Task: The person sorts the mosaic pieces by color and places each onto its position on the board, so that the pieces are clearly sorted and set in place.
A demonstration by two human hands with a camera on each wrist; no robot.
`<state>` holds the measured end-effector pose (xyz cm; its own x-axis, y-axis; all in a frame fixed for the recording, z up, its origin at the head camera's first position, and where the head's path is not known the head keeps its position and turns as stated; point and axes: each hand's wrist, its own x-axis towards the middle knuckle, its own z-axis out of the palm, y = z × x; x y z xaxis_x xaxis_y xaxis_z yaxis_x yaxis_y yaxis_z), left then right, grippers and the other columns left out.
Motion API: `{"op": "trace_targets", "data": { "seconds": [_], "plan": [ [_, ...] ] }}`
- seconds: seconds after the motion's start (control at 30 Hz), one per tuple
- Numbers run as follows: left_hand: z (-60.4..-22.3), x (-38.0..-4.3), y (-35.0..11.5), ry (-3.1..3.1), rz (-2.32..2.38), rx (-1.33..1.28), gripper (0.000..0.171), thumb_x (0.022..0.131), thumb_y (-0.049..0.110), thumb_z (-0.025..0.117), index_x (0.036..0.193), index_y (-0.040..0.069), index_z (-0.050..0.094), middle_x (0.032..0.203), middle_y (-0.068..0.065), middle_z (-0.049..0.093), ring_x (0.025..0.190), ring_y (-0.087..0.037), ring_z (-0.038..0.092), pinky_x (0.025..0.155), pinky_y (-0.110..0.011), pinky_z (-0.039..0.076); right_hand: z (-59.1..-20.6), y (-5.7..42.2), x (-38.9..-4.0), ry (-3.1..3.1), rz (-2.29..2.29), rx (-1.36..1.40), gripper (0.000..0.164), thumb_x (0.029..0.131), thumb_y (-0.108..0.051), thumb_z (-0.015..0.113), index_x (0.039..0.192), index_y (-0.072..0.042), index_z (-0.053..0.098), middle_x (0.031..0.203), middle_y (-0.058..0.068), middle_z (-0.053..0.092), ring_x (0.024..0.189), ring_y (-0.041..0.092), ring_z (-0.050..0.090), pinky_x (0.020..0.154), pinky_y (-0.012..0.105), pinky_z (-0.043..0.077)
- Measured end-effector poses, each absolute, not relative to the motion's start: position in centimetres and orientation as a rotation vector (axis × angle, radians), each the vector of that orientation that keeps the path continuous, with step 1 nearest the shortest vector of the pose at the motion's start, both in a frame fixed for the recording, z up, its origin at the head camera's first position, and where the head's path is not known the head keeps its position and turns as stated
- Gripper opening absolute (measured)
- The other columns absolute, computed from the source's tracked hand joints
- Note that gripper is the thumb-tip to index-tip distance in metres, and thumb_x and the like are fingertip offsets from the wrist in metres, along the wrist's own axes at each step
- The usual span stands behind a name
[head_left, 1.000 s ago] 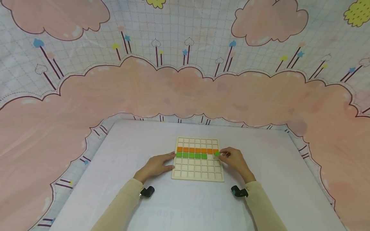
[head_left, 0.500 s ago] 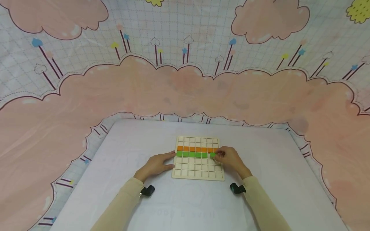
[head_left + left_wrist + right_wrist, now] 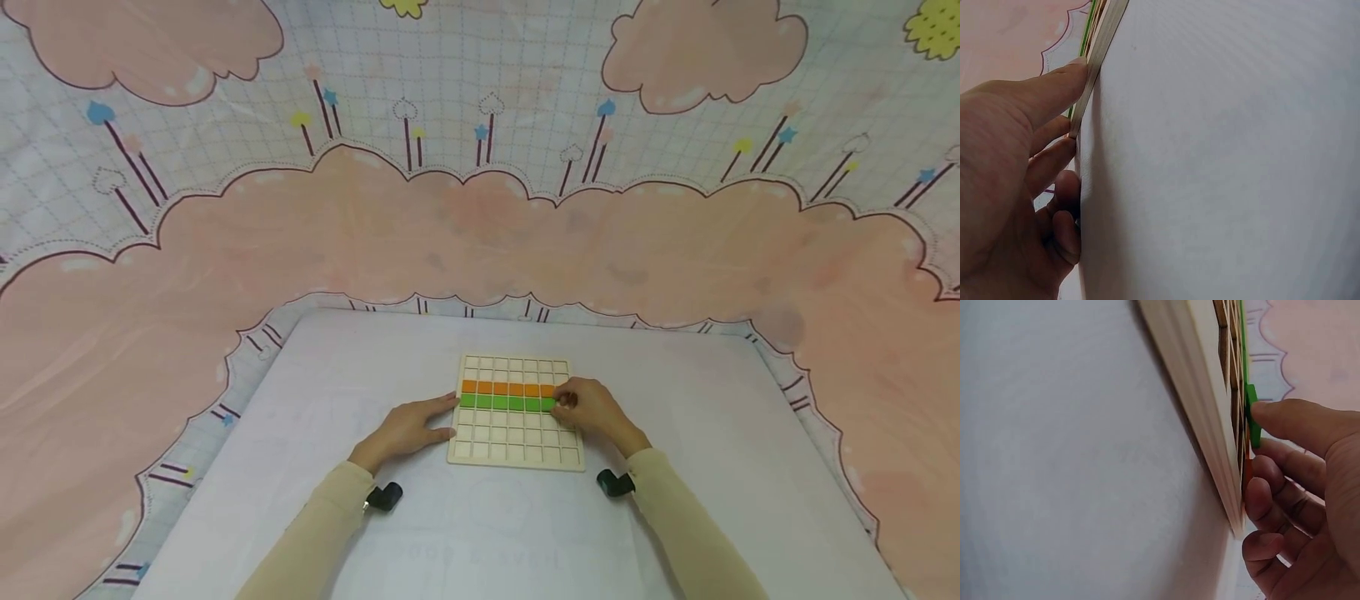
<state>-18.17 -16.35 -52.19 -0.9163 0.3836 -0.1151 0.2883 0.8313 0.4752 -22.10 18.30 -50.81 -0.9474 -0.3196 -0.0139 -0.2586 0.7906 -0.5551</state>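
A light wooden grid board (image 3: 517,456) lies flat on the table, with a row of orange square tiles (image 3: 509,389) and, just below it, a row of green square tiles (image 3: 500,402). My left hand (image 3: 405,427) rests against the board's left edge, thumb and fingers extended and touching it. At the right end of the green row, my right hand (image 3: 596,414) pinches a green tile (image 3: 1254,415) between thumb and index finger. In the right wrist view that tile stands tilted, slightly raised from the grid. The right fingers hide the rightmost cells of both rows in the head view.
The table (image 3: 480,533) has a white cover. Behind and around it hangs a cloth (image 3: 480,225) patterned with pink clouds. A black wrist camera (image 3: 386,497) sits at the left cuff and another black camera (image 3: 616,483) at the right cuff.
My right hand has carried the green tile leftward from the board's right edge to the end of the green row. The left hand stays at the board's left edge.
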Motion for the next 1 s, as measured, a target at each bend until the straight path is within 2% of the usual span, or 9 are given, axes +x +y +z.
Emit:
{"op": "trace_targets", "data": {
  "seconds": [0.27,1.0],
  "plan": [
    [-52.3,-18.31,-16.3,2.808,0.683,0.5,0.063,0.091,0.047,0.066,0.147,0.031,0.045,0.157,0.01,0.038,0.144,-0.025,0.04,0.118,-0.051,0.034,-50.67,18.19,-21.88,2.872,-0.854,-0.475,0.027,0.083,-0.021,0.077,0.106,-0.008,0.074,0.085,-0.001,0.062,0.079,0.015,0.052,0.071,0.028,0.046],
    [-52.47,-18.47,-16.37,2.809,0.67,0.509,0.063,0.091,0.047,0.066,0.148,0.031,0.045,0.157,0.011,0.037,0.144,-0.025,0.04,0.119,-0.05,0.034,-51.01,18.17,-21.22,2.888,-0.929,-0.397,0.025,0.085,-0.019,0.076,0.107,-0.01,0.073,0.094,0.0,0.066,0.082,0.015,0.055,0.075,0.028,0.048]
  ]
}}
